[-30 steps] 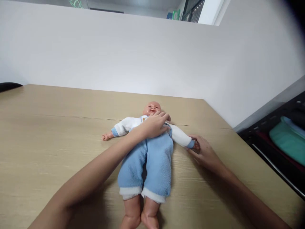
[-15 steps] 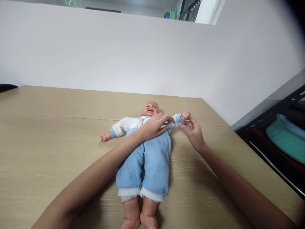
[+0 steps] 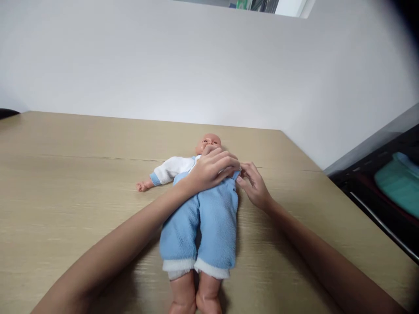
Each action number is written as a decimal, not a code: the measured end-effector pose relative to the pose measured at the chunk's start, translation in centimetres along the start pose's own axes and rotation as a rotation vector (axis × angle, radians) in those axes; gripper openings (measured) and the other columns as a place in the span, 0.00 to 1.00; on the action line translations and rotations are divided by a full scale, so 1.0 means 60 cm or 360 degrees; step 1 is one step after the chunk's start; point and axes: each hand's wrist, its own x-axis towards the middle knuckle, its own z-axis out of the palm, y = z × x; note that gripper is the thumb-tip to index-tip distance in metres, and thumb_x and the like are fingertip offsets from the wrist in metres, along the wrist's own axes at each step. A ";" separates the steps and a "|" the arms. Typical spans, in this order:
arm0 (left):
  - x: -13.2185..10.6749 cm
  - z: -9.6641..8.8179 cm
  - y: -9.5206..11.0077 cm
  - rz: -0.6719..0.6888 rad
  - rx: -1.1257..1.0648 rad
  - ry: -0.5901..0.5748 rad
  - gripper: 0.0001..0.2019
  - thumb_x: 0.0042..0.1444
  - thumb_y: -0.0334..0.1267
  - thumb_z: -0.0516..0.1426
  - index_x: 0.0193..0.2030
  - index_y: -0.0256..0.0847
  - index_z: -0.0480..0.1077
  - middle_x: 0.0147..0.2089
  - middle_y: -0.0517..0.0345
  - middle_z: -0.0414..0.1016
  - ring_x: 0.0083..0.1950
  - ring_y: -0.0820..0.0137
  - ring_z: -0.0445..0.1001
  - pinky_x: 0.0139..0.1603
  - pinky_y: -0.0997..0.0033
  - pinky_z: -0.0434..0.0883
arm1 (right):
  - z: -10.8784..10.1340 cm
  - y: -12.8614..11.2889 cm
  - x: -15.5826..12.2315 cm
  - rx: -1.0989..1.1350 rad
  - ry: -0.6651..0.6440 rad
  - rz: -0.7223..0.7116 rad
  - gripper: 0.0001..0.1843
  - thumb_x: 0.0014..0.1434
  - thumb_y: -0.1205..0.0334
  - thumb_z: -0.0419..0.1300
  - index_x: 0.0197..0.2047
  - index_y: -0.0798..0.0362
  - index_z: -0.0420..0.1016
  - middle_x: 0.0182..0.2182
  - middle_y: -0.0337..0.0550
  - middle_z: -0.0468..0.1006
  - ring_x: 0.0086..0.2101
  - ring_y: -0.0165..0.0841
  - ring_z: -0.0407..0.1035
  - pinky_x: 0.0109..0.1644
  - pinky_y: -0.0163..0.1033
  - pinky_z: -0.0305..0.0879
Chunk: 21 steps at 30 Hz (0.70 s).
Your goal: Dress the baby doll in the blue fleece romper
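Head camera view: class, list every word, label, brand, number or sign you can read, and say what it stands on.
None can be read on the doll, table or wall.
Doll's chest: partly hidden by the left hand.
Green thing at the top: too small and blurred to tell.

Doll legs (image 3: 209,296) smooth plstc; trousers (image 3: 216,226) fuzzy cloth; tbl (image 3: 81,205) wood-look.
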 end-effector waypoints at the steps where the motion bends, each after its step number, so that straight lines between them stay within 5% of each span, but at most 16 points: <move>1: 0.005 -0.002 0.001 -0.0088 -0.0139 -0.0006 0.08 0.76 0.41 0.55 0.48 0.44 0.75 0.46 0.55 0.84 0.47 0.65 0.78 0.59 0.59 0.66 | -0.002 -0.001 0.000 0.0001 -0.0011 -0.0011 0.15 0.74 0.57 0.58 0.61 0.46 0.74 0.49 0.47 0.71 0.45 0.41 0.69 0.51 0.48 0.71; 7: 0.027 -0.001 -0.004 -0.0647 -0.0901 -0.0104 0.10 0.67 0.45 0.65 0.45 0.41 0.74 0.42 0.57 0.79 0.44 0.66 0.78 0.49 0.67 0.73 | 0.008 -0.016 -0.005 0.0011 -0.0020 -0.0102 0.09 0.75 0.54 0.58 0.50 0.47 0.76 0.46 0.46 0.71 0.43 0.41 0.67 0.48 0.48 0.69; 11: 0.025 0.012 -0.022 -0.0873 -0.1079 -0.0166 0.18 0.62 0.49 0.68 0.48 0.40 0.72 0.41 0.57 0.79 0.44 0.65 0.79 0.48 0.66 0.75 | 0.026 -0.024 -0.010 0.0132 0.0102 0.0071 0.11 0.75 0.52 0.58 0.47 0.45 0.79 0.47 0.45 0.73 0.49 0.42 0.69 0.56 0.48 0.67; 17: 0.017 0.025 -0.035 -0.0873 -0.0730 -0.0343 0.12 0.67 0.48 0.61 0.44 0.41 0.71 0.43 0.54 0.79 0.46 0.64 0.78 0.51 0.64 0.72 | 0.045 -0.023 -0.006 0.0983 0.0279 0.0674 0.12 0.69 0.46 0.65 0.43 0.45 0.79 0.43 0.41 0.78 0.49 0.39 0.73 0.64 0.45 0.67; 21: 0.013 0.029 -0.028 -0.0899 -0.0221 -0.0398 0.11 0.70 0.45 0.55 0.40 0.42 0.68 0.43 0.52 0.79 0.47 0.61 0.76 0.52 0.60 0.70 | 0.049 -0.015 0.005 0.1235 0.0382 0.0929 0.18 0.62 0.42 0.68 0.35 0.47 0.74 0.35 0.39 0.74 0.41 0.38 0.71 0.56 0.43 0.71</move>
